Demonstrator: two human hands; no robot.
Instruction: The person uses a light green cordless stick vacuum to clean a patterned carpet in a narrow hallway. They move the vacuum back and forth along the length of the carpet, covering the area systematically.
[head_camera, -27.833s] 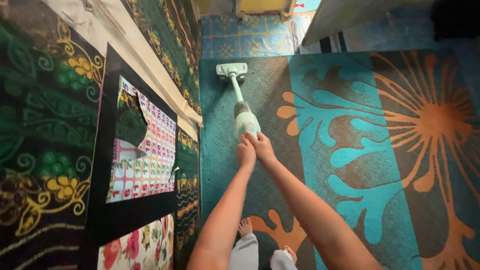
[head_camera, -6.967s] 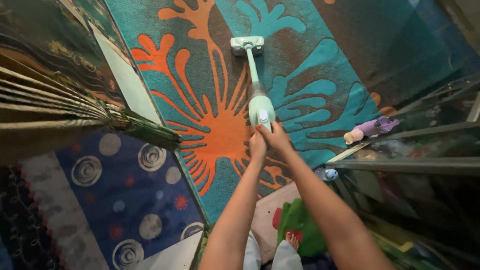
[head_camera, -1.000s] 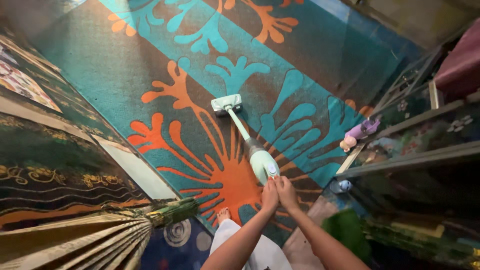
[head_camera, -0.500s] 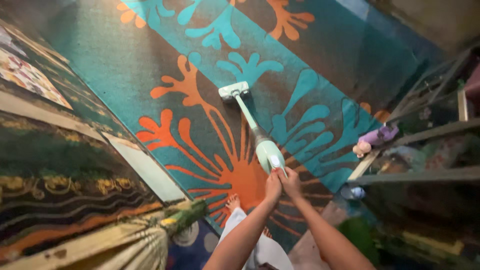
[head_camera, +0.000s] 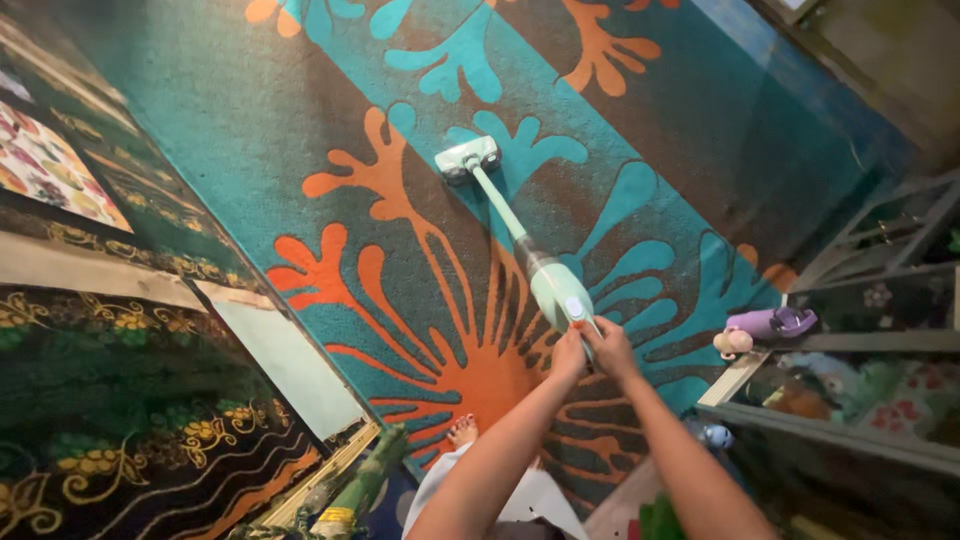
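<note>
Apparently both hands, left hand (head_camera: 567, 357) and right hand (head_camera: 611, 347), clasp one vacuum (head_camera: 556, 289).

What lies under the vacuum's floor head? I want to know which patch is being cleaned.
The floor head rests on the rug, at the edge of a teal splash shape beside brown pile. The patch directly beneath it is covered.

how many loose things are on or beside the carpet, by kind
vacuum cleaner, held by left hand and right hand: 1
doll by the shelf: 1
small pale ball-like toy, too dim to identify: 1
total: 3
</note>
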